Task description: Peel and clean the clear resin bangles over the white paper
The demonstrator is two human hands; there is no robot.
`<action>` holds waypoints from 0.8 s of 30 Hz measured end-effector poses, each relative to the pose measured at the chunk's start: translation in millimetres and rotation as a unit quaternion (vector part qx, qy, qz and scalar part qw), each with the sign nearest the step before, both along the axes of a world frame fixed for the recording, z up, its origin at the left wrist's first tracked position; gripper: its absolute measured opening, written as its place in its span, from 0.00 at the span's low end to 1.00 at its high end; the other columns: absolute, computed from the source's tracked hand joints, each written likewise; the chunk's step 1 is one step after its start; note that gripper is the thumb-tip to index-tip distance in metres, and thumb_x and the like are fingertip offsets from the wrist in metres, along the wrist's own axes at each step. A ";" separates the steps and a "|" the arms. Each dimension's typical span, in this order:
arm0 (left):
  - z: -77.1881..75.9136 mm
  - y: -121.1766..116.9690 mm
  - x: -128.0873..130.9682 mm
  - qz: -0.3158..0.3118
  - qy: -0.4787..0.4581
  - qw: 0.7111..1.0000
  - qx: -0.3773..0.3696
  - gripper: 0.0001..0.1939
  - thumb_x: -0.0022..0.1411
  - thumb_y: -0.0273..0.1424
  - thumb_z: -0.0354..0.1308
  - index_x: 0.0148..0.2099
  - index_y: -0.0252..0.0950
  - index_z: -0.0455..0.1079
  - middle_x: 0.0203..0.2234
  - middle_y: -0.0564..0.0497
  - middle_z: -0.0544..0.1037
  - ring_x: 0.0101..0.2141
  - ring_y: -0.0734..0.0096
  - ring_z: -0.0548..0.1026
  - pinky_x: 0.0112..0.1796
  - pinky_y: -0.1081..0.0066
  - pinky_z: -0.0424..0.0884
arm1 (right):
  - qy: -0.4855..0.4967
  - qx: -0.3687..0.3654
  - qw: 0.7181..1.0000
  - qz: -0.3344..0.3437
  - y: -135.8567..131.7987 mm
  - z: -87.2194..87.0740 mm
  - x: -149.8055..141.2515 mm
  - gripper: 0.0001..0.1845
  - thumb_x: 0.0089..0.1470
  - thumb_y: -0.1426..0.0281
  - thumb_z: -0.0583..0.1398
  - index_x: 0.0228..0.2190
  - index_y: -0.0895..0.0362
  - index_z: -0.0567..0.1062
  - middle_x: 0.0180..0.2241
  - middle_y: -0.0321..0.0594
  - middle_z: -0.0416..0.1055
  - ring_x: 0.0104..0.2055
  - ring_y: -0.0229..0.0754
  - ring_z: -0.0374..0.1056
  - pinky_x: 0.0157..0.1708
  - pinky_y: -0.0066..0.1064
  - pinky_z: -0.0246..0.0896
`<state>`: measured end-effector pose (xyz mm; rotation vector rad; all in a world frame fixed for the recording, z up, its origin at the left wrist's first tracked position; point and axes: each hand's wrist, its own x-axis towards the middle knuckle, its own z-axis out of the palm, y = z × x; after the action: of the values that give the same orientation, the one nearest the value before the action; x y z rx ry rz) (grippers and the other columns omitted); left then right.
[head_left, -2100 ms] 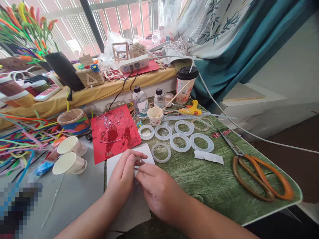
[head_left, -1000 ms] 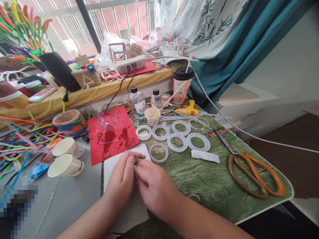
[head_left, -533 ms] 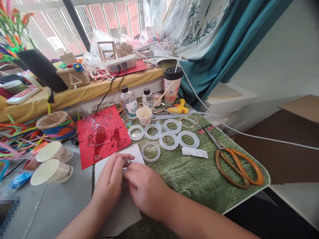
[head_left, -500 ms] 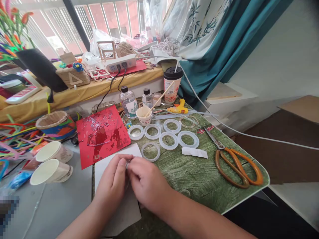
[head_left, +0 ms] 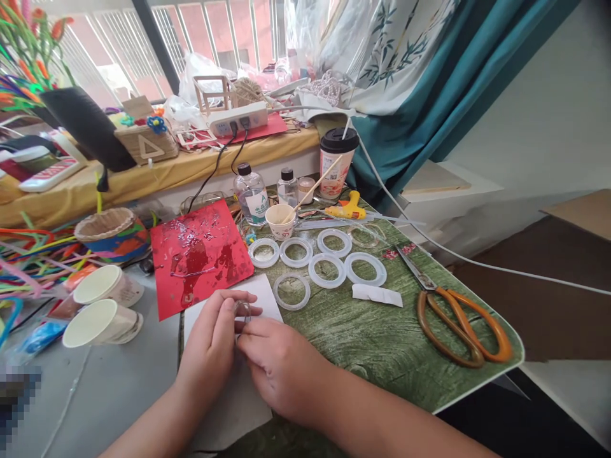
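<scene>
My left hand (head_left: 209,340) and my right hand (head_left: 281,369) meet above a sheet of white card (head_left: 258,294). Between their fingers stands a small clear plastic ring (head_left: 242,313), pinched by both hands and partly hidden by them. Just beyond the fingers, several larger frosted plastic rings (head_left: 329,270) lie flat on a green wood-print mat (head_left: 363,343). The nearest of these, a frosted ring (head_left: 291,292), lies close to the card and does not touch my hands.
Orange-handled scissors (head_left: 458,327) lie at the mat's right. Beyond stand a glue gun (head_left: 346,210), bottles, and a paper cup (head_left: 280,219). A glue-smeared red sheet (head_left: 200,257) lies left, near paper cups (head_left: 98,312) and pipe cleaners (head_left: 33,254).
The small clear ring now stands more visibly above my fingers, and my hands have parted slightly. The whole view has shifted a little from my head moving.
</scene>
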<state>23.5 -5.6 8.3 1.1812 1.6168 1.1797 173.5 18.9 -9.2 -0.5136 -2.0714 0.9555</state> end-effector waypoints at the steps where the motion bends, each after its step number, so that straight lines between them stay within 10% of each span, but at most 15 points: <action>1: 0.1 0.4 -0.1 0.005 0.016 1.000 0.003 0.20 0.74 0.48 0.51 0.46 0.39 0.75 0.46 0.43 0.82 0.46 0.52 0.82 0.47 0.57 0.79 | 0.004 -0.015 1.000 -0.020 0.7 -0.3 -0.1 0.13 0.61 0.82 0.54 0.31 0.56 0.72 0.36 0.45 0.75 0.42 0.46 0.73 0.48 0.36 0.74; 13: 3.8 2.2 3.3 0.009 0.032 0.999 0.005 0.21 0.69 0.51 0.57 0.44 0.38 0.78 0.44 0.43 0.84 0.49 0.51 0.82 0.50 0.57 0.78 | -0.001 -0.039 0.997 -0.069 1.0 -1.0 0.0 0.14 0.65 0.80 0.53 0.30 0.54 0.71 0.35 0.43 0.73 0.40 0.44 0.72 0.48 0.36 0.75; 17: 6.4 5.6 1.6 0.046 -0.108 0.993 -0.035 0.22 0.68 0.53 0.59 0.44 0.38 0.75 0.46 0.43 0.83 0.42 0.53 0.85 0.38 0.61 0.82 | -0.022 0.040 0.999 0.030 -2.6 -0.9 1.7 0.12 0.63 0.81 0.53 0.38 0.57 0.74 0.40 0.48 0.75 0.47 0.48 0.72 0.53 0.39 0.73; 24: 2.0 15.1 -6.1 0.032 -0.362 0.928 -0.077 0.17 0.68 0.47 0.62 0.51 0.43 0.72 0.50 0.44 0.85 0.44 0.50 0.87 0.39 0.59 0.83 | 0.036 -0.029 0.997 -0.066 0.6 3.9 4.7 0.16 0.67 0.80 0.52 0.28 0.54 0.69 0.32 0.39 0.68 0.36 0.42 0.67 0.45 0.37 0.71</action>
<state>17.4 9.6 10.4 0.4902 1.1477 1.2972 178.2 19.5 -5.3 -0.6297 -1.9253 0.9458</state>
